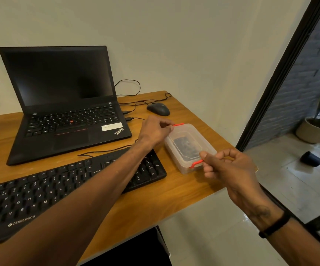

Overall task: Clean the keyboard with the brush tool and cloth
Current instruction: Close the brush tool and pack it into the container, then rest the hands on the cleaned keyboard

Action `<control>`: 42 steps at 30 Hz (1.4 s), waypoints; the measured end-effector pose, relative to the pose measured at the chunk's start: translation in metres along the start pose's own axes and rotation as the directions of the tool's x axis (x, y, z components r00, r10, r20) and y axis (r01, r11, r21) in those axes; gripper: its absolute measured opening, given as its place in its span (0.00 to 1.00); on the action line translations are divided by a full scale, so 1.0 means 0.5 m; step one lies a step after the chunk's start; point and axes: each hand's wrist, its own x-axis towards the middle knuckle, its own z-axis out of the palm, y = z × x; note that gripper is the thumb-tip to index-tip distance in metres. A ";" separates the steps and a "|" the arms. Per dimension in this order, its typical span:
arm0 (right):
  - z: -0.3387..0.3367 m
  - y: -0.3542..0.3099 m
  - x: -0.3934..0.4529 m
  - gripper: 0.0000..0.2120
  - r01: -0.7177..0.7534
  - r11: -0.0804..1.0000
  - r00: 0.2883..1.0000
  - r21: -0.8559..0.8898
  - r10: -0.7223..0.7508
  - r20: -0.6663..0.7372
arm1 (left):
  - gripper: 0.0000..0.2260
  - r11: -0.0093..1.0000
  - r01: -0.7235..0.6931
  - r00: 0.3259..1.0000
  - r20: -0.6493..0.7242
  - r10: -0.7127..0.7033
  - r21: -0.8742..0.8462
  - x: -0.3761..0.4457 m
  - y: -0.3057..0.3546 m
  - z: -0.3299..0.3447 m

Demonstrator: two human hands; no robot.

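1. Left hand (154,131): reaches across the keyboard's right end; fingers pinch the far orange clip (178,124) of the translucent plastic container (189,146).
2. Right hand (226,167): thumb and curled fingers pinch the near orange clip (196,163) of the same container. A black band (276,223) sits on this wrist.
3. Container: rectangular, cloudy-clear, lid on, standing on the wooden bench (174,192) just right of the keyboard, near the bench's right edge. A dark object shows through the lid; its identity cannot be determined.
4. Keyboard (40,191): black, full-size with number pad, white key legends, lying diagonally along the near part of the bench. Its cable (105,151) runs from its rear edge. Lettering on the front edge reads "ZEBRONICS".
5. Laptop (65,104): black, open, screen dark, positioned behind the keyboard. Palm rest marked "ThinkPad"; a white sticker beside it is not legible. A red pointing nub sits mid-keyboard.
6. Mouse (158,109): black, wired, behind the container near the wall, to the right of the laptop.
7. Floor at right: potted plant (316,127) and a dark cylindrical object (310,158).
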 end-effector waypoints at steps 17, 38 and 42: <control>0.098 -0.002 0.196 0.14 0.019 0.994 0.985 -0.105 -0.037 -0.170 | 0.25 0.965 -0.025 0.963 0.265 -0.046 0.260 0.063 0.048 0.020; 0.333 0.105 -0.097 0.35 0.935 0.043 0.355 -0.352 -0.152 0.923 | 0.32 0.848 0.159 0.987 -0.085 -0.135 0.505 -0.595 -0.223 -0.433; 0.334 0.108 -0.087 0.34 0.930 0.042 0.367 -0.365 -0.140 0.920 | 0.30 0.861 0.145 0.989 -0.099 -0.111 0.487 -0.588 -0.244 -0.424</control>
